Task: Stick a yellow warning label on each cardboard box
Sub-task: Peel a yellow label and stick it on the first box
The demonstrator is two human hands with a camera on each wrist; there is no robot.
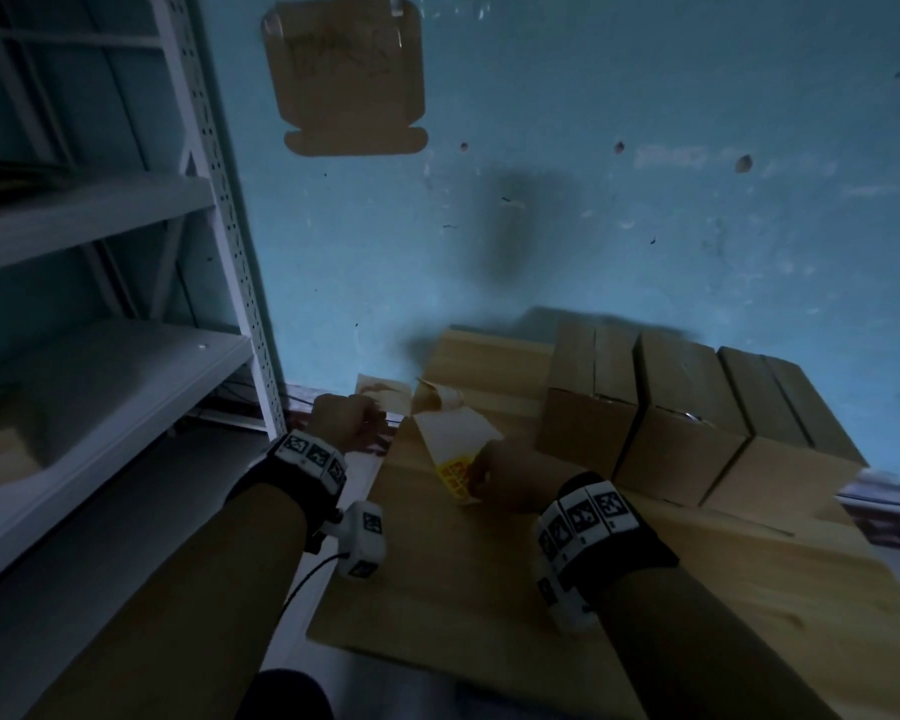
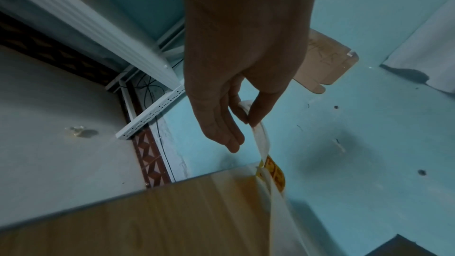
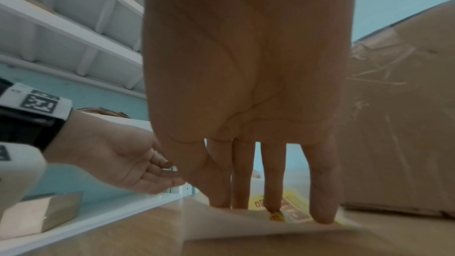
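Note:
Three plain cardboard boxes [image 1: 681, 423] stand in a row at the table's back right; one fills the right of the right wrist view [image 3: 399, 124]. A white backing sheet [image 1: 458, 433] with a yellow warning label [image 1: 452, 474] at its near end lies slanted on the wooden table [image 1: 489, 574]. My left hand [image 1: 378, 407] pinches the sheet's far end [image 2: 261, 139] between thumb and forefinger [image 2: 248, 120], lifting it. My right hand [image 1: 476, 475] reaches down with straight fingers [image 3: 322, 201], their tips resting on the sheet at the yellow label [image 3: 295, 205].
White metal shelving [image 1: 100, 283] stands close on the left. A flat cardboard piece [image 1: 344, 75] hangs on the blue wall. Curled paper scraps [image 1: 437, 397] lie at the table's far left corner. The table's left edge [image 1: 354, 537] runs beside my left forearm.

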